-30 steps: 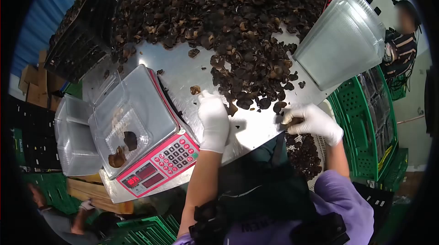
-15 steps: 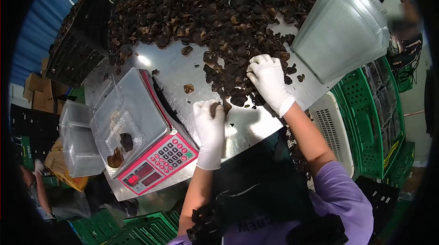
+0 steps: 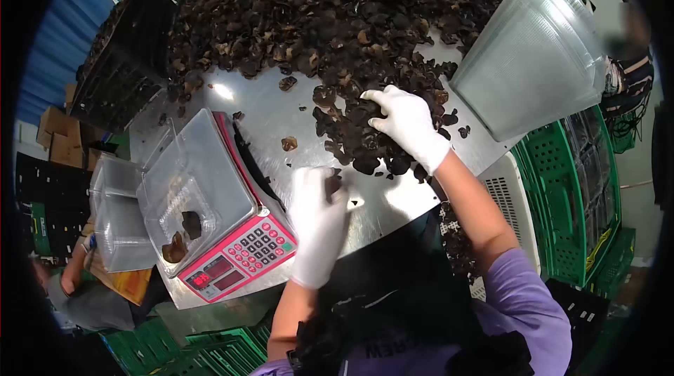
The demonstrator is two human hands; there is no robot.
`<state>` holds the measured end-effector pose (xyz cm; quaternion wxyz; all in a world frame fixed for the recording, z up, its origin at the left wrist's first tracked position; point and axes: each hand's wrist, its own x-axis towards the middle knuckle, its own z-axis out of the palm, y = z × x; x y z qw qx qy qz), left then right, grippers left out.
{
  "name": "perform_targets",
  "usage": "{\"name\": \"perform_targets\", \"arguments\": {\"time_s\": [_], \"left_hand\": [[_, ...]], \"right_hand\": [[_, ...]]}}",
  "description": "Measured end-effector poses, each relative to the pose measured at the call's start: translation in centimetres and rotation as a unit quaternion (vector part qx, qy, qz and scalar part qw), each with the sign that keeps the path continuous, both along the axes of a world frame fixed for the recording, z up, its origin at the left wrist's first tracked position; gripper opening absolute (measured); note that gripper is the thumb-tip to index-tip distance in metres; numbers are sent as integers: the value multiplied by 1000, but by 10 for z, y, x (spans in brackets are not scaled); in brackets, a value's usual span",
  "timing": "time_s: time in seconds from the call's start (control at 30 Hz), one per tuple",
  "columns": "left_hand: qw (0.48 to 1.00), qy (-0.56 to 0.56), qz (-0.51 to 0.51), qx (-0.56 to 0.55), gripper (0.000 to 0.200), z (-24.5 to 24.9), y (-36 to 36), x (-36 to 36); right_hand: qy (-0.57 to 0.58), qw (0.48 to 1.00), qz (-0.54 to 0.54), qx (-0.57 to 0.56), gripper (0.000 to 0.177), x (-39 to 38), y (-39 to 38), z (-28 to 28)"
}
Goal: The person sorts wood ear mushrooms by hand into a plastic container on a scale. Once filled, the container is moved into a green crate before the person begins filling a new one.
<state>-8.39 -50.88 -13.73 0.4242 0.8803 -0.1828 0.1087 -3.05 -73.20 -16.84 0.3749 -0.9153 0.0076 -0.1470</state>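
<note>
My left hand (image 3: 314, 218), in a white glove, has its fingers curled around a dark wood ear mushroom (image 3: 333, 183) beside the scale. My right hand (image 3: 408, 123), gloved too, is over the near edge of the wood ear pile (image 3: 302, 11), its thumb and forefinger spread apart. To the left stands a pink-framed digital scale (image 3: 242, 260) with a lit red display. On its plate sits a clear plastic tray (image 3: 172, 197) with a couple of mushroom pieces (image 3: 191, 224) inside.
Stacked clear containers (image 3: 530, 60) stand at the table's right, and more clear containers (image 3: 119, 218) left of the scale. A black crate (image 3: 123, 60) tilts at the back left. Green crates (image 3: 562, 179) and a white basket (image 3: 505, 193) flank the right edge. Another person's arm (image 3: 74, 271) shows lower left.
My left hand has shifted slightly left and down, still holding the mushroom. The right hand has moved a little left, its thumb and forefinger now opened. The person at lower left has moved.
</note>
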Motion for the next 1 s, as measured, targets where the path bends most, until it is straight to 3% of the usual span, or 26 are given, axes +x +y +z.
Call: {"name": "perform_targets", "arguments": {"time_s": [0.03,0.07,0.1,0.17,0.2,0.23,0.27,0.3,0.37,0.43,0.53,0.6,0.63,0.67,0.7,0.77,0.8,0.83,0.93,1.0], "left_hand": [[992,-124,9,31,27,24,9,1],[993,-109,37,-10,27,40,26,-1],[985,-141,92,31,25,64,43,-1],[967,-157,194,-46,25,80,86,7],[961,-143,235,0,23,84,110,12],[952,-129,272,46,22,88,133,16],[952,-132,274,45,22,86,155,21],[956,-89,257,112,22,81,177,26],[950,12,225,215,24,70,204,29],[952,19,213,219,26,64,209,28],[975,55,213,39,30,74,209,26],[966,5,241,-97,27,64,215,28],[953,-36,254,-160,27,56,221,31],[949,-93,294,-66,24,54,229,32],[949,-93,294,-65,24,49,237,33],[937,-138,320,-9,26,37,249,31],[943,-113,309,42,29,36,248,27],[951,-72,299,23,31,35,245,26],[955,-51,291,27,31,33,246,28],[949,-113,283,81,30,35,244,26]], "right_hand": [[-55,982,-2,-181,24,4,3,-8],[-30,984,-9,-175,26,7,1,-11],[-32,984,-6,-176,26,6,2,-6],[-27,996,-68,48,22,1,5,7],[4,983,-57,172,20,1,4,6],[95,935,-27,339,22,0,5,19],[98,906,0,412,21,-1,8,23],[98,871,27,482,21,-3,13,26],[98,838,102,527,19,-1,27,33],[134,803,94,574,19,1,55,50],[172,834,185,490,18,2,108,86],[146,826,271,473,18,3,160,104],[122,858,289,407,17,5,184,112],[24,890,325,320,18,9,207,112],[-48,898,327,289,19,9,232,110],[-91,940,321,69,25,19,274,111],[-108,934,338,-35,32,24,290,102],[-83,931,339,-105,43,18,295,106],[-181,922,331,-83,54,6,278,95],[-206,941,243,-115,58,-2,237,78]]}}
